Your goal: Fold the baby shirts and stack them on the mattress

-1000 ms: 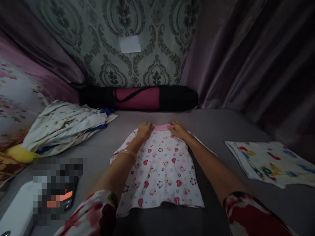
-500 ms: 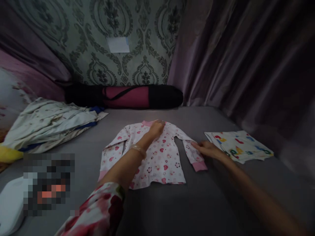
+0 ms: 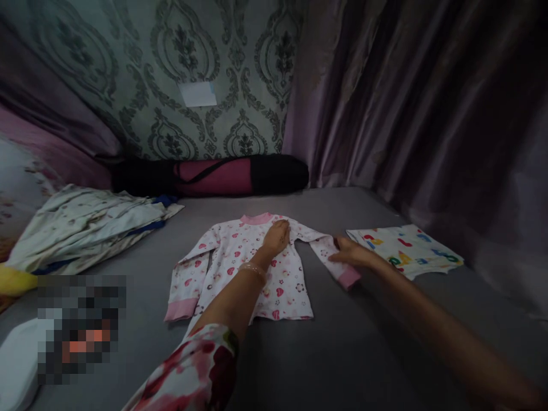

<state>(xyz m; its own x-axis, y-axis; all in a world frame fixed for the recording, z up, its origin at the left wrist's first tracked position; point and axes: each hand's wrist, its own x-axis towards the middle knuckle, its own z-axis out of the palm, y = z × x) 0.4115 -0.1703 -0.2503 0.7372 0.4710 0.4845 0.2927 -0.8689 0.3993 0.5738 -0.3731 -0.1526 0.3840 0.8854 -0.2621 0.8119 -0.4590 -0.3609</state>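
Note:
A child's long-sleeved shirt point(image 3: 233, 268), white with pink hearts and small flowers, lies spread out with its pink collar at the far side. My left hand point(image 3: 278, 235) rests flat on the shirt's upper chest by the right shoulder, fingers stretched out. A bracelet circles that wrist, and the forearm covers part of the shirt front. My right hand point(image 3: 351, 252) has its thumb and fingers at the outer edge of the right sleeve point(image 3: 322, 246), gripping it above the pink cuff point(image 3: 349, 278).
A folded white cloth with colourful prints point(image 3: 406, 245) lies to the right. Piled garments point(image 3: 94, 220) are at the left, near a white object point(image 3: 19, 354) and a blurred-out patch. A black and maroon long bag point(image 3: 214, 177) lies along the wall. Curtains point(image 3: 363, 103) hang at the right.
My left hand has slid from the collar edge slightly down onto the shirt's chest and flattened. The right sleeve has swung a little outward with my right hand. The view has shifted slightly.

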